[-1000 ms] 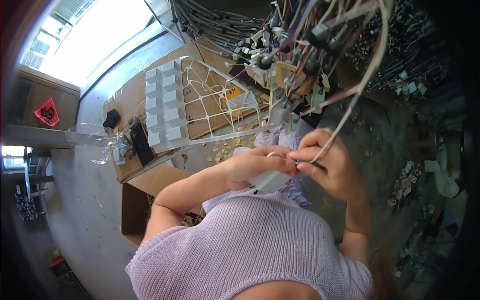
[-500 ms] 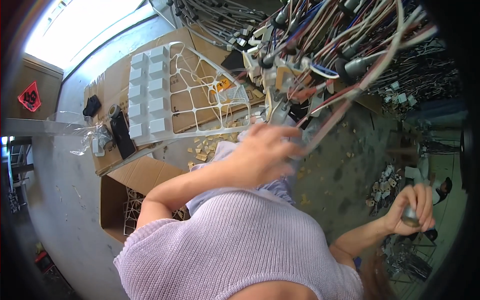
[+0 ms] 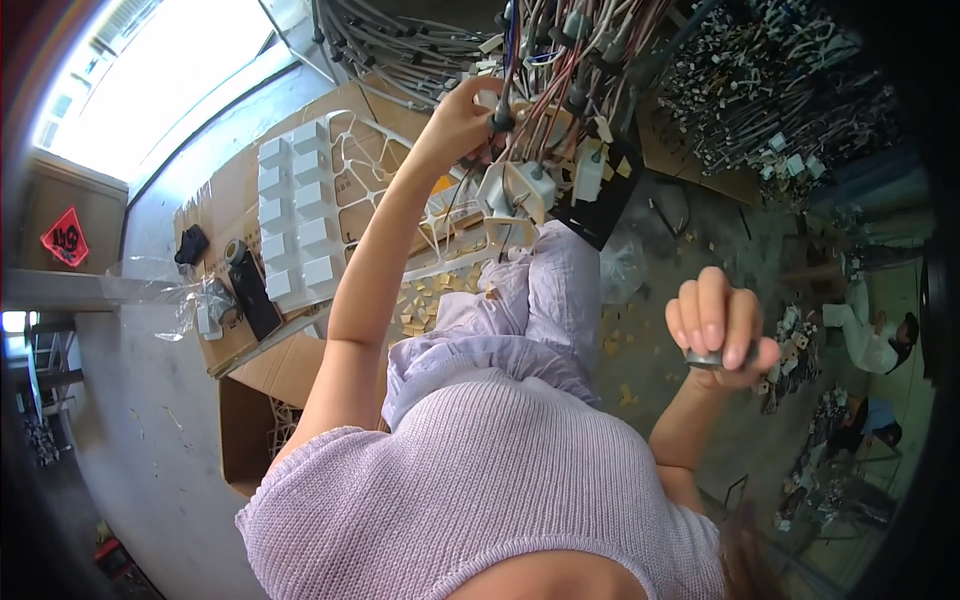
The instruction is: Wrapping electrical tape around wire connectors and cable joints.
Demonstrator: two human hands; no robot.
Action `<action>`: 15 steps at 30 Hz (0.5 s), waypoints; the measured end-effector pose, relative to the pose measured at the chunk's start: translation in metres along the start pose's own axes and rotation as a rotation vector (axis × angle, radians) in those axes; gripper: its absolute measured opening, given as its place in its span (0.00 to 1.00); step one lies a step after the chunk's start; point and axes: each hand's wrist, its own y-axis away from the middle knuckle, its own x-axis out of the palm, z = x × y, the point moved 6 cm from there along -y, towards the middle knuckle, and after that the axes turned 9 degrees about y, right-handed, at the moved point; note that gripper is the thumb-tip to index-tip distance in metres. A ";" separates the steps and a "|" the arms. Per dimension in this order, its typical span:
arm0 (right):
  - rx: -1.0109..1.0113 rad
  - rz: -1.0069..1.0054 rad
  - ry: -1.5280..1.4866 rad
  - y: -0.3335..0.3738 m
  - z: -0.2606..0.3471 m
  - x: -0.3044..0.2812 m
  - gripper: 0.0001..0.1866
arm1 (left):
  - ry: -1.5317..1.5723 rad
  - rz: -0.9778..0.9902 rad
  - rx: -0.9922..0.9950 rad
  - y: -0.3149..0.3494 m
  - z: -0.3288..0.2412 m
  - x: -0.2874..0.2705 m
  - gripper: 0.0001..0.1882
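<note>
Bunches of hanging cables (image 3: 590, 60) with grey cylindrical fittings and white connectors (image 3: 520, 190) fill the top middle. My left hand (image 3: 465, 120) reaches up to their left side, its fingers curled in at a cable with a dark grey fitting (image 3: 502, 116); the fingertips are partly hidden behind it. Off to the right, well apart from the cables, my right hand (image 3: 720, 325) is closed around a small grey metal piece (image 3: 708, 358), of which only the lower end shows.
A white plastic frame (image 3: 345, 200) with a row of white blocks lies on cardboard at the left. Below it stands an open cardboard box (image 3: 235, 430). Small tan pieces (image 3: 430, 300) litter the floor. More cables (image 3: 780, 100) heap at the upper right. Two people (image 3: 875, 330) sit far right.
My left hand has gone up and left from in front of my chest to the cables. My right hand has moved inward and up, still holding the metal piece. The cables have swung back leftward.
</note>
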 end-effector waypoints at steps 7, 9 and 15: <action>0.052 0.197 -0.148 -0.064 -0.060 0.049 0.26 | -0.151 -0.068 0.427 0.011 0.012 0.034 0.19; 0.027 0.265 0.074 -0.103 -0.071 0.069 0.27 | -0.169 -0.181 0.441 0.026 0.029 0.031 0.13; 0.130 -0.408 0.200 -0.114 -0.090 -0.021 0.19 | -0.006 -0.582 0.391 0.090 -0.009 -0.015 0.08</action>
